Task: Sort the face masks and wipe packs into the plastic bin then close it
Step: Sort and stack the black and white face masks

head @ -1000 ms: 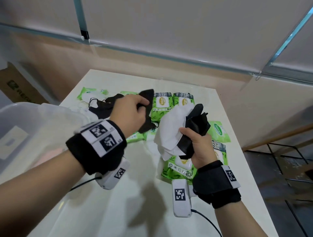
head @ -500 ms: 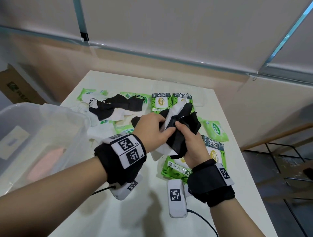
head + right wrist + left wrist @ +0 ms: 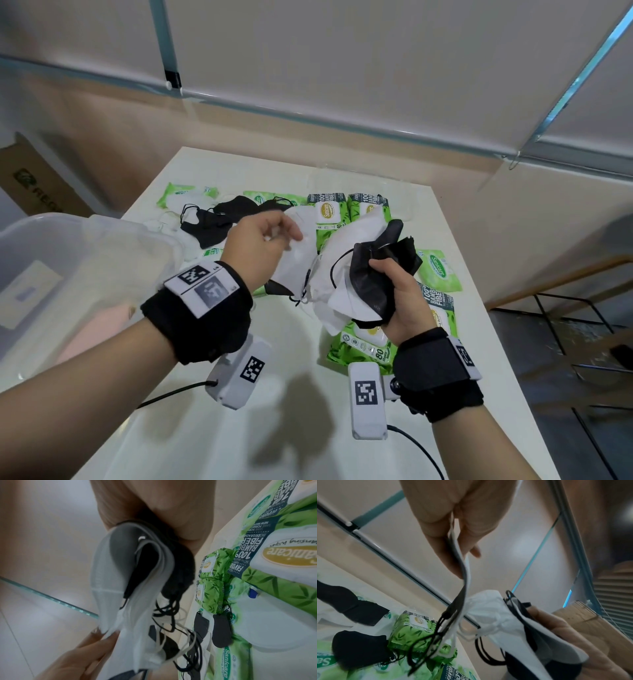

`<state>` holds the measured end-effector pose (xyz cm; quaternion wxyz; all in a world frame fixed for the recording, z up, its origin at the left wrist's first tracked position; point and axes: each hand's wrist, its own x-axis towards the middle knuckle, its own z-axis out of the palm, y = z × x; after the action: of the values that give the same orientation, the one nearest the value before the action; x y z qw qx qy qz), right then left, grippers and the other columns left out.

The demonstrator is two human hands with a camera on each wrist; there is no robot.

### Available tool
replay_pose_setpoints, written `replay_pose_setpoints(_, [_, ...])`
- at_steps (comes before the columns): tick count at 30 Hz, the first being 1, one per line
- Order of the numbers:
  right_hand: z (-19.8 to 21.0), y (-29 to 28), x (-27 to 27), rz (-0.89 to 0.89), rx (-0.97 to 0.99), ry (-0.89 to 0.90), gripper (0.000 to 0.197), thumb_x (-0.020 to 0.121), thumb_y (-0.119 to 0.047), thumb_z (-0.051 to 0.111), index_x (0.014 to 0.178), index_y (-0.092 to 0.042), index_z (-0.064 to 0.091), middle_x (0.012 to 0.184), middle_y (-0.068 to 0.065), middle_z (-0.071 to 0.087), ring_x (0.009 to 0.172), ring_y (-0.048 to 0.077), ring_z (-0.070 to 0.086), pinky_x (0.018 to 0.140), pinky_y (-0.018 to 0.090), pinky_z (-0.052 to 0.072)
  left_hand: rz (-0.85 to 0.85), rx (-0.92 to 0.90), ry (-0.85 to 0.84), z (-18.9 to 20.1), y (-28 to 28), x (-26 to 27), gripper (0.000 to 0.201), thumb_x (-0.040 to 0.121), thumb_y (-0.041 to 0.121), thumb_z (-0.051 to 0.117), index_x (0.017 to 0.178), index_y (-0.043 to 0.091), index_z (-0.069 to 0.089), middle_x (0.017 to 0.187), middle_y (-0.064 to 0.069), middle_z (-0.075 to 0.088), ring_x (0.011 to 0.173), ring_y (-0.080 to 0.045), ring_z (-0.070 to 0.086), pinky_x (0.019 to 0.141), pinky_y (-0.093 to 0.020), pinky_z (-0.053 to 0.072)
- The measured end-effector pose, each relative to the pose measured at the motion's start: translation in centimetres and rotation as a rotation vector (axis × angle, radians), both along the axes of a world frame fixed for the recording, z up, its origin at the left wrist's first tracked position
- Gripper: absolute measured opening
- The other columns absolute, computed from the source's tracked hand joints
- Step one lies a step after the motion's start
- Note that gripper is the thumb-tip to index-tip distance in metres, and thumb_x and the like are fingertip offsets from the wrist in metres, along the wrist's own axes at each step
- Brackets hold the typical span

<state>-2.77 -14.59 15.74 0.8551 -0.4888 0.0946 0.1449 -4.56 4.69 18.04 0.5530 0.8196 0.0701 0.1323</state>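
The right hand was clamped on a bundle of face masks, white and black ones bunched together, held up above the desk near its right edge. Their ear loops dangled loose below the fist in the right wrist view. The left hand pinched a white face mask and a black face mask flat between thumb and fingers, just beside the bundle; whether they touched it could not be told.

More black masks lay toward the far left corner of the desk, partly over small green wipe packs. Two large bamboo-print wipe packs sat side by side near the far edge. Another large pack lay under the right hand, and a small green pack rested by the right edge.

The clear plastic bin stood open at the left edge of the desk, near the left forearm.
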Motion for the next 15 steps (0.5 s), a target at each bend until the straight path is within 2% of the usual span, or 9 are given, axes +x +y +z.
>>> replay_pose_setpoints(2, [0.3, 0.0, 0.0, 0.020, 0.038, -0.005, 0.019, 0.091, -0.008, 0.047, 0.089, -0.011, 0.065, 0.075, 0.003, 0.069, 0.067, 0.015, 0.068, 0.063, 0.024, 0.055, 0.003, -0.020, 0.041, 0.2, 0.2, 0.1, 0.040, 0.083, -0.007, 0.048, 0.065, 0.025, 0.065, 0.069, 0.006, 0.066, 0.071, -0.007, 0.058, 0.070, -0.021, 0.041])
replay_pose_setpoints(5, [0.7, 0.2, -0.1, 0.033, 0.082, -0.029, 0.024, 0.090, -0.007, 0.043, 0.084, -0.012, 0.065, 0.073, 0.003, 0.068, 0.066, 0.016, 0.067, 0.069, 0.027, 0.053, -0.012, -0.027, 0.039, 0.5, 0.2, 0.0, 0.030, 0.087, -0.001, 0.052, 0.080, 0.023, 0.068, 0.088, 0.004, 0.068, 0.086, -0.002, 0.059, 0.079, -0.010, 0.042])
replay_pose_setpoints(8, [0.8, 0.6, 0.0, 0.045, 0.165, -0.025, 0.026, 0.087, -0.004, 0.038, 0.077, -0.009, 0.061, 0.068, 0.005, 0.065, 0.060, 0.018, 0.064, 0.064, 0.027, 0.054, -0.069, 0.008, 0.018, 0.6, -0.4, 0.0, 0.013, 0.083, 0.015, 0.068, 0.094, 0.023, 0.067, 0.103, 0.006, 0.065, 0.098, -0.004, 0.058, 0.091, -0.019, 0.043])
replay_pose_setpoints(10, [1.1, 0.9, -0.1, 0.100, 0.198, -0.037, 0.027, 0.083, -0.002, 0.034, 0.071, -0.007, 0.057, 0.065, 0.012, 0.060, 0.058, 0.024, 0.059, 0.058, 0.027, 0.053, -0.073, 0.063, 0.027, 0.5, -0.7, 0.4, 0.026, 0.080, 0.027, 0.072, 0.104, 0.021, 0.065, 0.110, 0.005, 0.059, 0.102, -0.003, 0.054, 0.090, -0.017, 0.038])
replay_pose_setpoints(12, [1.0, 0.9, 0.1, 0.138, 0.183, -0.063, 0.038, 0.082, 0.001, 0.032, 0.059, -0.010, 0.060, 0.060, 0.011, 0.059, 0.056, 0.024, 0.058, 0.059, 0.027, 0.050, -0.058, 0.064, 0.070, 0.4, -0.4, 1.0, 0.041, 0.078, 0.039, 0.072, 0.112, 0.019, 0.063, 0.116, 0.004, 0.053, 0.103, -0.004, 0.052, 0.092, -0.017, 0.036])
replay_pose_setpoints(15, [0.7, 0.6, 0.5, 0.133, 0.100, -0.043, 0.048, 0.086, 0.001, 0.037, 0.053, -0.019, 0.065, 0.063, -0.001, 0.062, 0.060, 0.014, 0.062, 0.069, 0.030, 0.049, -0.059, -0.079, 0.120, 0.8, 0.2, 1.5, 0.050, 0.070, 0.055, 0.072, 0.108, 0.024, 0.061, 0.123, 0.003, 0.053, 0.109, -0.010, 0.057, 0.099, -0.032, 0.043])
